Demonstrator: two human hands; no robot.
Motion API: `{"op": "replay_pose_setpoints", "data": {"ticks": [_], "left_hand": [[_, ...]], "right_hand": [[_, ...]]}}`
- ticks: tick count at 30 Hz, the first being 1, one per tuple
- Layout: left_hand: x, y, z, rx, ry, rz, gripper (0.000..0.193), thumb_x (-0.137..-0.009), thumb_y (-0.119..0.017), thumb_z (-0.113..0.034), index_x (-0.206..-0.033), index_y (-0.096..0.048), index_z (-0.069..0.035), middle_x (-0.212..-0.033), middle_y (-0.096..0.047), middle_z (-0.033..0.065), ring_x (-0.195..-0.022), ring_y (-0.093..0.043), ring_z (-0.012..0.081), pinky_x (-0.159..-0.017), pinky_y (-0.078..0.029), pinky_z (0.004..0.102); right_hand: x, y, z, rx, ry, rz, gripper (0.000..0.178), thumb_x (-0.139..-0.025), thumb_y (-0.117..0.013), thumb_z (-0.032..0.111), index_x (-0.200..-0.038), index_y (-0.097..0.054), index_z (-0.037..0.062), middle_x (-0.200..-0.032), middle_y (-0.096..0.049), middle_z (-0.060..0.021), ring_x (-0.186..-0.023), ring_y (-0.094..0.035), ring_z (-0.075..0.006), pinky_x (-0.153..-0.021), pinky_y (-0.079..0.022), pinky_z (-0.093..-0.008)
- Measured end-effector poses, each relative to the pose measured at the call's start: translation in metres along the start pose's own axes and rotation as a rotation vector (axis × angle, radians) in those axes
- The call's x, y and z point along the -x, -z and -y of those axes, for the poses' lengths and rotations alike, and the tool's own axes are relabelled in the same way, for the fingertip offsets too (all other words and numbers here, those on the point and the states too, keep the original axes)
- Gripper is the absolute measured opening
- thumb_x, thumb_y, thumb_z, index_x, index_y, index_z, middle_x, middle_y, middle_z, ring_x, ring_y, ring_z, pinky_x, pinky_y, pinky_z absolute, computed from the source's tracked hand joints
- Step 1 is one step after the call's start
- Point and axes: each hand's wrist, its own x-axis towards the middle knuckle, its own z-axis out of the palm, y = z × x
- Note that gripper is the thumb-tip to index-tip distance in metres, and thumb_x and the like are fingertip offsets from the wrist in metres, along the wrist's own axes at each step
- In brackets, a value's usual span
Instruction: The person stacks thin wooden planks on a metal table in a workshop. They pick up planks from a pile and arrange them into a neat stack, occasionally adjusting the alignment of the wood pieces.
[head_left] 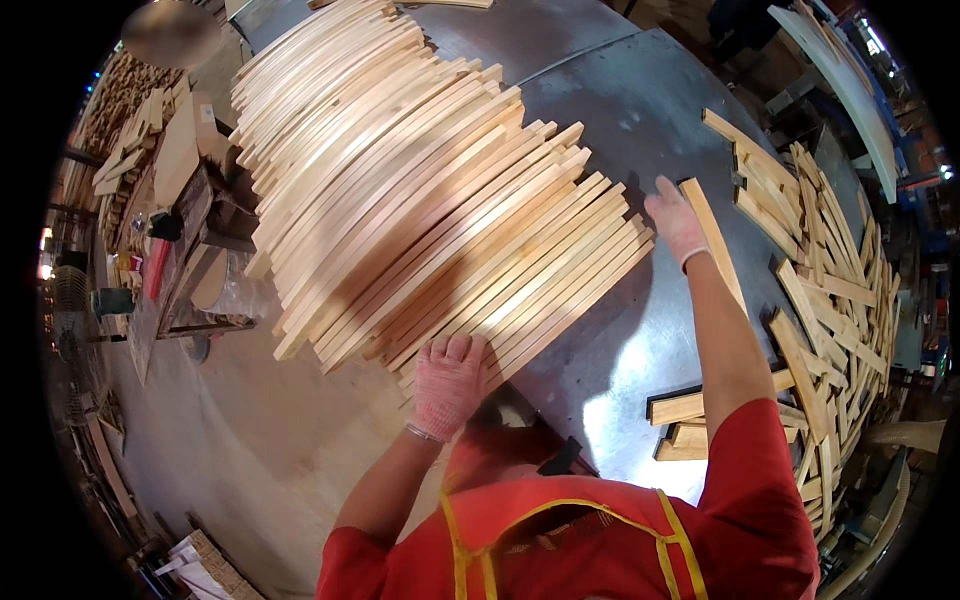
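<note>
My left hand [449, 388], in a pale pinkish knit glove, lies at the near ends of a long row of light wooden slats [400, 200]. Its fingers are bent over the slat ends; their undersides are hidden. The slats lie side by side across a grey metal table [590, 90], with uneven ends. My right hand [676, 222], gloved alike, is just past the row's right end, fingers apart and nothing seen in them. Beside its wrist is a single wooden slat [716, 240], partly behind my forearm; whether they touch I cannot tell.
A jumbled heap of wooden pieces [835, 320], some with dark edges, spreads along the right side. Two short pieces [685, 437] lie near my right elbow. At left stand a cluttered bench [185, 270] and stacked wood [130, 130]. A pale board [845, 100] juts in at upper right.
</note>
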Motion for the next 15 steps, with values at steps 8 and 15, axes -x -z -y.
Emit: {"op": "replay_pose_setpoints", "data": {"ticks": [8,15], "left_hand": [[0.000,0.011,0.008,0.074,-0.037,0.036,0.048,-0.088,-0.074,-0.028,-0.134,-0.064,-0.017,-0.128,-0.061,0.0091,-0.119,-0.059,0.0356,-0.102,-0.045,0.0530],[0.061,0.046,0.050,0.154,0.082,-0.024,0.042,-0.084,-0.079,-0.020,-0.124,-0.069,-0.015,-0.134,-0.062,0.0098,-0.124,-0.059,0.0381,-0.104,-0.046,0.0537]], "right_hand": [[0.090,0.081,-0.092,0.811,-0.085,-0.369,0.084,-0.087,-0.076,0.045,-0.156,-0.049,0.0063,-0.154,-0.057,-0.0235,-0.148,-0.048,-0.0401,-0.120,-0.043,-0.0495],[0.175,0.134,-0.173,0.691,-0.460,0.018,0.076,-0.085,-0.080,0.043,-0.150,-0.059,0.0079,-0.143,-0.066,-0.0248,-0.129,-0.065,-0.0421,-0.108,-0.052,-0.0490]]}}
